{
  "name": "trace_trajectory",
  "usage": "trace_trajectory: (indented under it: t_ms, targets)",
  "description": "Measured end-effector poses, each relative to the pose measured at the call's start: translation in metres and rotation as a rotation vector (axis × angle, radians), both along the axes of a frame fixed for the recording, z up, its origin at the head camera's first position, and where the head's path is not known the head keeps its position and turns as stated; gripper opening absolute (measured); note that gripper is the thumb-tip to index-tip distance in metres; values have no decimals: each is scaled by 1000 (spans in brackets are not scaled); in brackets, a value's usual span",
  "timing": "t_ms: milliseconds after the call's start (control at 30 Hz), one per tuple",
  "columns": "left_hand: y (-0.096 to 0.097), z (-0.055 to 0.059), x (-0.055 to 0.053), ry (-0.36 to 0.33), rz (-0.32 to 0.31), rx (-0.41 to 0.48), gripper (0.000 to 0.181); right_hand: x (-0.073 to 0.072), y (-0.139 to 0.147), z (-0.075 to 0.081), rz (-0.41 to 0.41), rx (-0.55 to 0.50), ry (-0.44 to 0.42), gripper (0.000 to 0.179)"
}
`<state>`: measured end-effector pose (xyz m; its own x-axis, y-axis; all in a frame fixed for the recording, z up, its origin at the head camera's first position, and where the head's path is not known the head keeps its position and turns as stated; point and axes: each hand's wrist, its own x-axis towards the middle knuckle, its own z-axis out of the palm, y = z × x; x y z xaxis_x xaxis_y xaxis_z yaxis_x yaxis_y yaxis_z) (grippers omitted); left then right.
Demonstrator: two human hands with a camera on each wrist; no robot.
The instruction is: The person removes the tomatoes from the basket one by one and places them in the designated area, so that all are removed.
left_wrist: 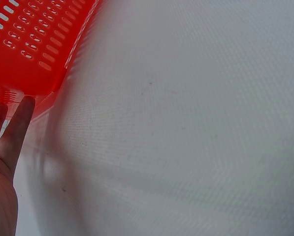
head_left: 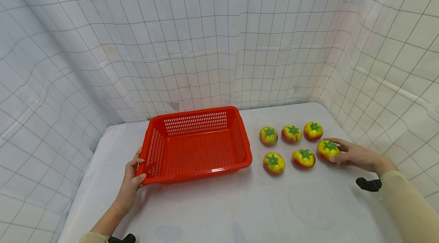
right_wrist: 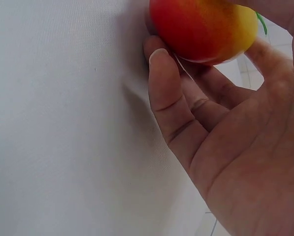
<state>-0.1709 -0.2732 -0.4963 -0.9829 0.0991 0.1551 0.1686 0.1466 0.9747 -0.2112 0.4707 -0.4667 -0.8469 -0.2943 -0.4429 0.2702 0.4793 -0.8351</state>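
A red plastic basket [head_left: 199, 151] with slotted walls sits left of centre on the white-covered table. My left hand [head_left: 129, 184] grips its left front corner, thumb at the front rim and fingers along the left side. In the left wrist view, two fingers [left_wrist: 19, 123] touch the red wall. My right hand [head_left: 358, 156] holds a yellow-and-red tomato [head_left: 327, 150] with a green star-shaped top, the rightmost of the front row. The right wrist view shows this tomato [right_wrist: 206, 29] between the thumb and curled fingers, close over the cloth.
Several similar tomatoes stand in two rows right of the basket; the front row has one tomato [head_left: 273, 163] near the basket and another tomato [head_left: 303, 158] beside my right hand. A grid-patterned white curtain [head_left: 212, 44] closes off the back and both sides of the table [head_left: 240, 205].
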Motion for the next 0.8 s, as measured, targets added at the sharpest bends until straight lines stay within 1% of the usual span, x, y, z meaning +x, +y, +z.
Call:
trace_trajectory:
  t_ms: [367,600,800]
  targets:
    - [0,0,1,3,6,-8,43,-2,2,-5,7,44,-4,89]
    - [0,0,1,7,5,-7,43,-1,3,-4,37,66,16,89]
    - [1,0,1,10,-6,6,42,-1,0,-6,24,77,33,89]
